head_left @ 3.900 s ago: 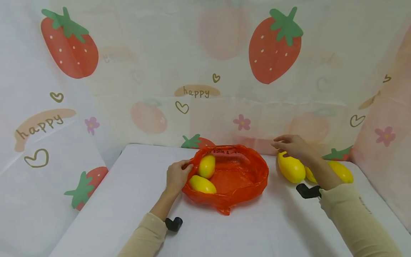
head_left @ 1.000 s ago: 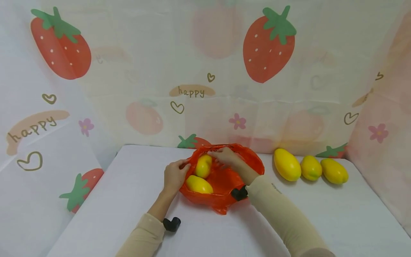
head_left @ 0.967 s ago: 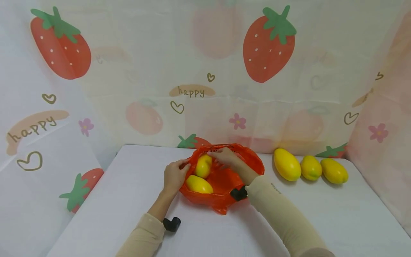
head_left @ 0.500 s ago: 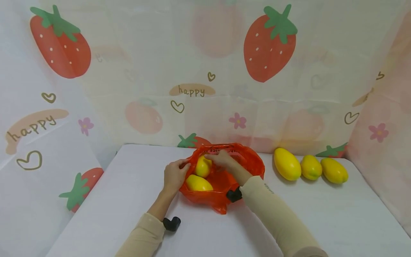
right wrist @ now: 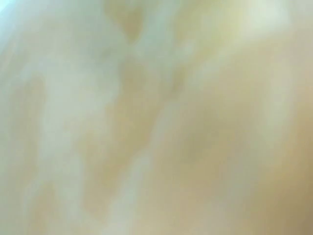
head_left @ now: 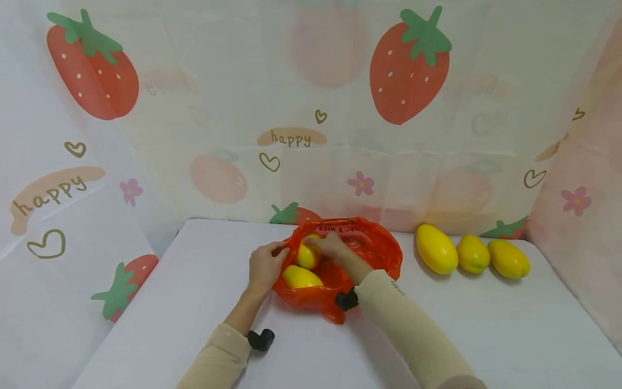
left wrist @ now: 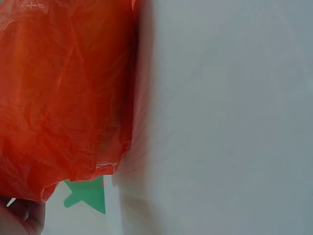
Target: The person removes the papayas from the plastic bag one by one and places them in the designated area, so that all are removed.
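Observation:
A red plastic bag (head_left: 374,254) stands wide-mouthed on the white table, dark lettering on its inner wall. My left hand (head_left: 264,266) pinches the bag's left rim; the left wrist view shows the bag's side (left wrist: 68,98) close up and part of that hand (left wrist: 24,218). Inside the bag, on its left, lie two oval yellow fruits: a rear one (head_left: 307,259) and a front one (head_left: 300,277). Reaching in from the right, my right hand (head_left: 335,247) grips the rear fruit, its thumb across the top and the other fingers largely hidden. The right wrist view is a blur.
Right of the bag, near the table's back edge, three yellow fruits stand in a row: a large long one (head_left: 436,249), a smaller one (head_left: 473,254) and another (head_left: 508,259). A strawberry-printed curtain (head_left: 335,178) hangs behind the white table (head_left: 194,313).
My right hand has gone from over the large fruit at right into the bag, then slid left and down onto the rear fruit. The left hand keeps its place at the rim.

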`<state>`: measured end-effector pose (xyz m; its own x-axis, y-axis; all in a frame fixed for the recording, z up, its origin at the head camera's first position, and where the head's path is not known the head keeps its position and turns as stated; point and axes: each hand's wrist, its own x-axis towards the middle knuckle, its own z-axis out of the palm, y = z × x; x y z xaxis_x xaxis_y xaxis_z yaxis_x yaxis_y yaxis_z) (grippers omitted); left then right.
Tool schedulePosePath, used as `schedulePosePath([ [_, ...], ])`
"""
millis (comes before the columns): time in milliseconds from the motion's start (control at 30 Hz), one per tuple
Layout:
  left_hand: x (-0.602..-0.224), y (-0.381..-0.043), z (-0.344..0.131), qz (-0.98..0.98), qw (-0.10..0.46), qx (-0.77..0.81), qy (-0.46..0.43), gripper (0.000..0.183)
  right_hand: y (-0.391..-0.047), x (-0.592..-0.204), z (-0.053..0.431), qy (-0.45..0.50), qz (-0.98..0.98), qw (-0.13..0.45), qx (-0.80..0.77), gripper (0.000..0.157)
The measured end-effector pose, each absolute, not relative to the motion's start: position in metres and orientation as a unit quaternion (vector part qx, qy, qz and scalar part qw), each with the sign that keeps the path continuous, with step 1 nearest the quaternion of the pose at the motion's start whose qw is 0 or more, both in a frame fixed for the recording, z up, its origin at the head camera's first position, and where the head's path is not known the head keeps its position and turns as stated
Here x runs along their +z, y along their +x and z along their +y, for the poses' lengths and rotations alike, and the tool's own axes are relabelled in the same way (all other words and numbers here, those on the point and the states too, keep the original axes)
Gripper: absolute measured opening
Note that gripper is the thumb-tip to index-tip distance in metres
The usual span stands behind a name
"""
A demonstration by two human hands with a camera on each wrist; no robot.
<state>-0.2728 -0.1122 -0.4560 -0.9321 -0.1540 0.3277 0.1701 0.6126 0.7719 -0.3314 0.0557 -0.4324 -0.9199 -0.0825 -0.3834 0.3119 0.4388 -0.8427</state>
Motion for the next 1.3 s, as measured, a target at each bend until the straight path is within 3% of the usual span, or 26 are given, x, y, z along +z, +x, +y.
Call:
schedulePosePath([
  [167,-0.455,-0.273,-0.112,-0.878,0.184,-0.441,-0.004,0.023,-0.331,-0.436,0.051,0.069,0.827,0.181,-0.527,0.060],
  [1300,-0.452,-0.272,-0.113,-0.880,0.182,-0.438,0.001,0.024,-0.328,-0.419,0.067,0.049,0.861,0.196,-0.466,0.057],
])
